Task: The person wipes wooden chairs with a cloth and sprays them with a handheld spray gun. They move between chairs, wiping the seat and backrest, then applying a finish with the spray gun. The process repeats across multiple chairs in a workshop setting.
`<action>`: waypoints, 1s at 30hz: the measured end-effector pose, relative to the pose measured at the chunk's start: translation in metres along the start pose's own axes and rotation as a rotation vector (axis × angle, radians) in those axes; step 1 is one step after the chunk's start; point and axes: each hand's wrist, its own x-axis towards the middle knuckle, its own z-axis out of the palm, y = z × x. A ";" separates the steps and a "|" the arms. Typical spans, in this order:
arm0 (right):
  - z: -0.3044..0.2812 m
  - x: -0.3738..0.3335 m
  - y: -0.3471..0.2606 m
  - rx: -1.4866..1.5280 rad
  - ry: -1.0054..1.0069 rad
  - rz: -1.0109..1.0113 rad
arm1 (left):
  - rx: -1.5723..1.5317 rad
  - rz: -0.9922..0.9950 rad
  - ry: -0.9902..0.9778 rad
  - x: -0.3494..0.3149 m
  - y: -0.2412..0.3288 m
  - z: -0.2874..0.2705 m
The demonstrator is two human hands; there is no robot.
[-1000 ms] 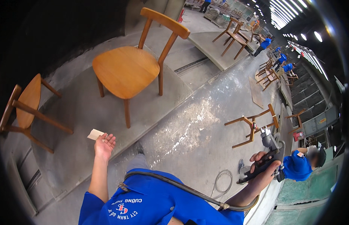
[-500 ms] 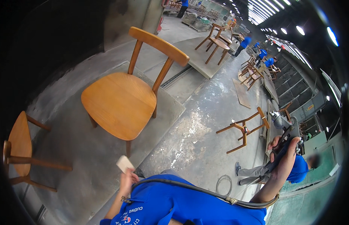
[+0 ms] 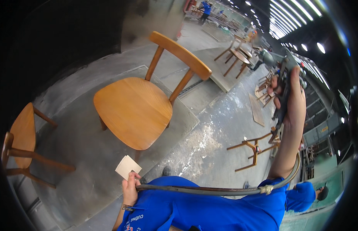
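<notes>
My left hand (image 3: 130, 188) is closed on a pale tan square pad (image 3: 127, 168), which looks folded or layered. It is held just short of a wooden chair (image 3: 133, 109) with a curved backrest and honey-brown seat. Raised at the right, my right hand (image 3: 293, 90) wraps round a dark metal spray gun (image 3: 282, 103) with a grey rounded part at its far end. A dark hose (image 3: 202, 191) runs across my body, with wrapped tape near my right arm. The gun is well apart from the chair.
A second wooden chair (image 3: 23, 134) lies tipped at the left. An unfinished-looking chair frame (image 3: 254, 152) is on the floor at the right. More chairs (image 3: 237, 57) stand on a far board. A co-worker in blue (image 3: 302, 196) is at the lower right; another person (image 3: 205, 11) stands far off.
My right hand has swung the spray gun upward and farther away. The pad in my left hand has turned so its broad face shows. The chair appears shifted right as the view moved.
</notes>
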 end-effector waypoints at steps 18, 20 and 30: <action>-0.027 0.059 -0.032 -0.286 -0.109 0.058 | -0.036 -0.023 -0.617 0.018 0.101 0.075; -0.048 0.034 -0.031 -0.312 -0.048 0.098 | -0.013 -0.101 -0.730 0.024 0.104 0.082; -0.134 -0.117 -0.018 -0.245 0.307 0.218 | 0.170 -0.174 -1.019 0.056 0.086 0.122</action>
